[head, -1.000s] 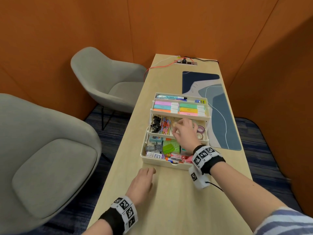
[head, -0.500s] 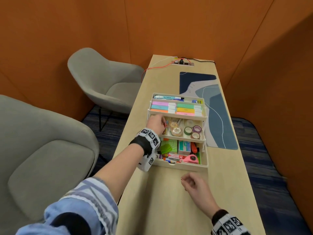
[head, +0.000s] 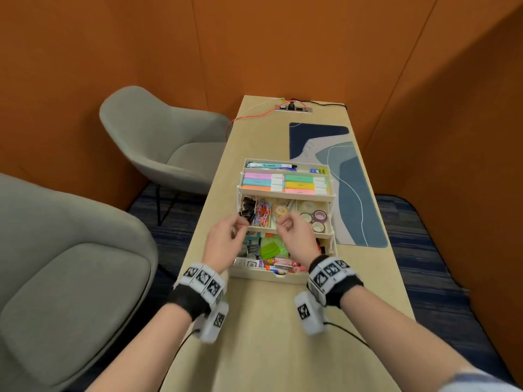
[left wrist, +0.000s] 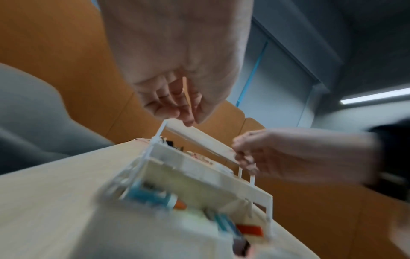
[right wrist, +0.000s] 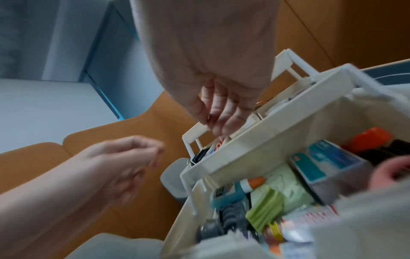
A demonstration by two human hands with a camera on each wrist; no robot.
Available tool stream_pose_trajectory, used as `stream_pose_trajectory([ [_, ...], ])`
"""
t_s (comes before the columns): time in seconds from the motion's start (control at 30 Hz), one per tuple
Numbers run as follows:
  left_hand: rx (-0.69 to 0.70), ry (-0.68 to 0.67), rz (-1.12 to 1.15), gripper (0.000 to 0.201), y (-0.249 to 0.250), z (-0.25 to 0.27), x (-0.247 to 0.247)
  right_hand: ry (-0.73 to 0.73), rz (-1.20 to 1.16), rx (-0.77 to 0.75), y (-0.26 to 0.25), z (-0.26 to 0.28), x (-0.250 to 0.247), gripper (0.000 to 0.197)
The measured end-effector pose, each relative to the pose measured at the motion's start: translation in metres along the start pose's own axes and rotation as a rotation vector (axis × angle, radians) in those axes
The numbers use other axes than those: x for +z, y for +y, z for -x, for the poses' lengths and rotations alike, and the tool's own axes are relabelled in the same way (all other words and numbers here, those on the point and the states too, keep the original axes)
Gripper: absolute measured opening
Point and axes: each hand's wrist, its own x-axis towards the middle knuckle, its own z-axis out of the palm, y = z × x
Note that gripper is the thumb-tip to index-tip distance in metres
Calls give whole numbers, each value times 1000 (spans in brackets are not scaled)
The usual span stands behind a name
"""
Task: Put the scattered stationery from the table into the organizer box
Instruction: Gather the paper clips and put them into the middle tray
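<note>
The cream organizer box (head: 271, 278) stands open in three stepped tiers on the wooden table (head: 268, 349), filled with highlighters, paper clips (head: 263, 212), tape rolls and boxes. Both hands hover over the front edge of its middle tier. My left hand (head: 240, 226) has its fingers curled. In the left wrist view it (left wrist: 184, 115) pinches a thin orange band (left wrist: 186, 93). My right hand (head: 283, 223) is beside it, thumb and forefinger close together above the paper clips (right wrist: 219, 142). Whether the right hand (right wrist: 213, 122) holds anything is unclear. Both wrist views are blurred.
A blue patterned desk mat (head: 351, 188) lies to the right of the box. A power socket (head: 294, 108) with red and black cables sits at the table's far end. Two grey chairs (head: 158, 142) stand left of the table. Orange walls close in on all sides.
My left hand has drawn back out of the clip compartment to the tier's front edge. My right hand has come up from the table in front of the box to meet it.
</note>
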Motion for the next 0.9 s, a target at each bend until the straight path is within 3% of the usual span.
stream_pose_trajectory([
  [0.2, -126, 69, 23, 17, -54, 79, -2, -1, 167, -35, -23, -43, 23, 3],
  [0.4, -244, 119, -25, 13, -73, 88, -6, 18, 122, -79, -26, -35, 7, 14],
  [0.5, -285, 101, -10, 18, -72, 77, -8, 195, 64, -68, 7, -5, -28, 19],
  [0.6, -384, -108, -25, 43, -66, 59, -6, 429, 96, 167, 61, 20, -61, 28],
  [0.67, -478, -279, 61, 56, -66, 43, 0, 309, 8, 407, 91, 31, -71, 41],
  [0.73, -580, -375, 200, 69, -64, 29, 6, 61, -259, 599, 108, 41, -71, 55],
  [0.8, -655, -372, 248, 76, -61, 21, 7, -74, -515, 680, 115, 50, -67, 62],
  [0.9, -651, -352, 257, 68, -50, 26, 3, -55, -651, 683, 116, 61, -66, 63],
])
